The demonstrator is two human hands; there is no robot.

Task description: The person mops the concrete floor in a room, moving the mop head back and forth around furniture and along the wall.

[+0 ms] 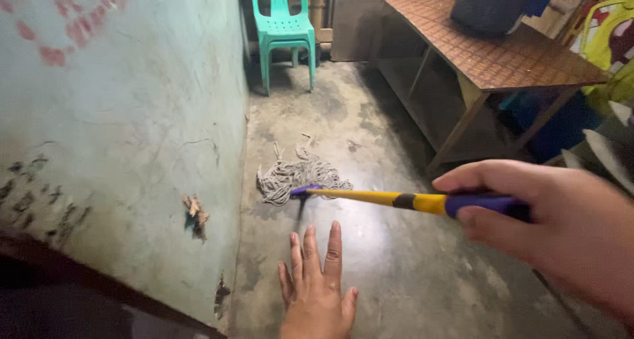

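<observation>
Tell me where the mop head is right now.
In the head view, the mop head lies on the concrete floor left of centre, close to the green wall, nearer than the turquoise chair.

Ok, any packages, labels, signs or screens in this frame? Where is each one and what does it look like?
None that I can see.
Closest thing: pink hand-shaped paint marks on the pale green wall, upper left.
Black band on the yellow mop handle: a plain stripe, held in the right hand.
</observation>
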